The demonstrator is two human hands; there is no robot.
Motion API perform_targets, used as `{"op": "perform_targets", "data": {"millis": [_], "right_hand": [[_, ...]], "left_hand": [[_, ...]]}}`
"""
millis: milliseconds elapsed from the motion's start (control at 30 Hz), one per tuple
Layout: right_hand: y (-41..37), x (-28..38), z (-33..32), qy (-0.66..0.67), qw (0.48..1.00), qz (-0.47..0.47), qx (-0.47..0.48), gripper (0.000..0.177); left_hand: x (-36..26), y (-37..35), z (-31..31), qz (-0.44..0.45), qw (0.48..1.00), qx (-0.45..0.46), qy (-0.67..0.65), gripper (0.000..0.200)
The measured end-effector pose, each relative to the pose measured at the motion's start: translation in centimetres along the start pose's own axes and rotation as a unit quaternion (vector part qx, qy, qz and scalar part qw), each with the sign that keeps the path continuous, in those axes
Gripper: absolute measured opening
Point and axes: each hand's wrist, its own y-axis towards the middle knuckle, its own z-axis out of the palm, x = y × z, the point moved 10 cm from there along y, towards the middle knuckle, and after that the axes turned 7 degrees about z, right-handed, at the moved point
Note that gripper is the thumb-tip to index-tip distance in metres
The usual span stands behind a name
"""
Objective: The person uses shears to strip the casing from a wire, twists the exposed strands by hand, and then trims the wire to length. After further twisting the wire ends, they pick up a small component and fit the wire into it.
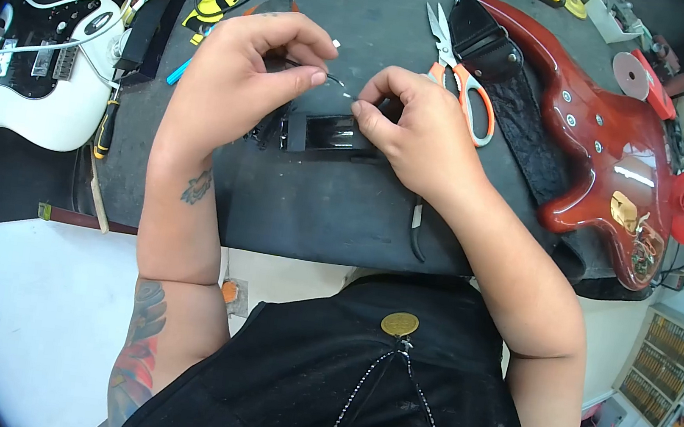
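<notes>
My left hand (261, 75) is closed in a pinch on a thin dark wire (333, 78), whose pale end sticks out past the thumb toward the right. A small white bit shows by its index fingertip. Opposite it, my right hand (421, 125) is also closed in a pinch. A tiny pale tip (348, 96) shows at its fingertips, close to the wire's end; what it belongs to is hidden. Beneath both hands, a shiny black rectangular box-like part (330, 134) lies on the dark work mat (317, 210), partly covered by my right hand.
Orange-handled scissors (483, 111) lie beyond my right hand, beside a black pouch (483, 39). A reddish-brown guitar body (599, 134) fills the right side. At left sit a white guitar body (47, 113) and a screwdriver (105, 129). A dark tool handle (417, 235) points toward the near edge.
</notes>
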Motion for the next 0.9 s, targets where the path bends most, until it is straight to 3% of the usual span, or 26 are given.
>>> {"op": "perform_targets", "data": {"millis": [133, 333, 567, 900], "right_hand": [[-0.8, 0.7, -0.5, -0.047, 0.996, -0.042, -0.063, 0.016], [-0.8, 0.2, -0.5, -0.035, 0.997, -0.009, -0.065, 0.016], [-0.8, 0.2, -0.3, -0.023, 0.997, -0.018, -0.077, 0.014], [-0.9, 0.8, -0.7, -0.017, 0.997, -0.036, -0.07, 0.014]], "left_hand": [[3.8, -0.3, 0.5, -0.086, 0.988, -0.035, -0.121, 0.019], [6.7, -2.7, 0.8, -0.085, 0.967, -0.115, -0.212, 0.022], [5.9, -2.3, 1.5, -0.022, 0.976, -0.086, -0.198, 0.019], [6.5, -2.1, 1.7, -0.052, 0.975, -0.082, -0.202, 0.018]]}}
